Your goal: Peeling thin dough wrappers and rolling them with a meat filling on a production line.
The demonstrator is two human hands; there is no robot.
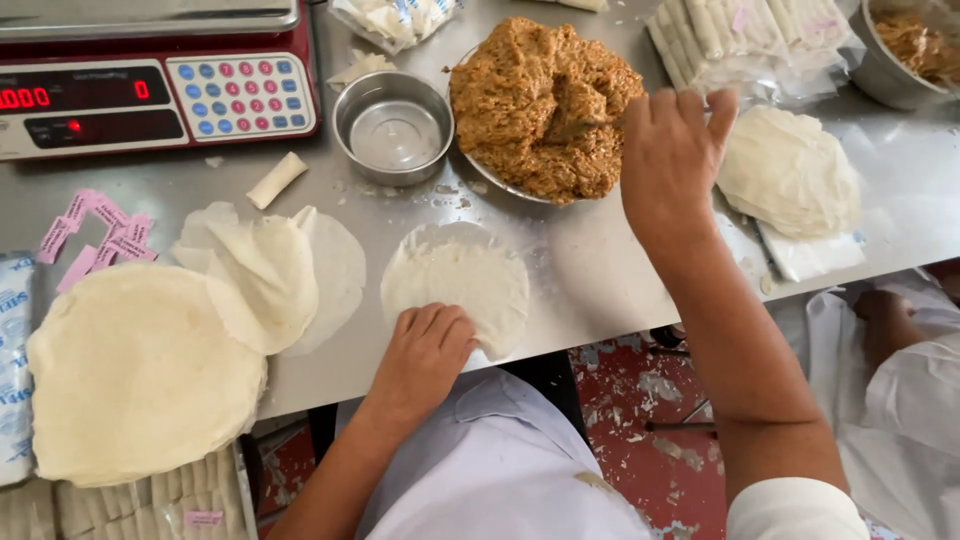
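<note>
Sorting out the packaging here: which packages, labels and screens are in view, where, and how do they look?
Scale screen: top left, dark panel, red lit digits.
Keypad: beside it, white with blue and red buttons.
Pink paper labels: left, loose small strips.
Clear bags of rolls: top right, whitish.
Printed bag: left edge, white and blue.

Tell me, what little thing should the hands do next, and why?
Probably the right hand should pinch some brown filling and carry it to the round wrapper. Its fingers already reach the heap, the wrapper lies flat and bare, and the left hand presses its near edge.
</note>
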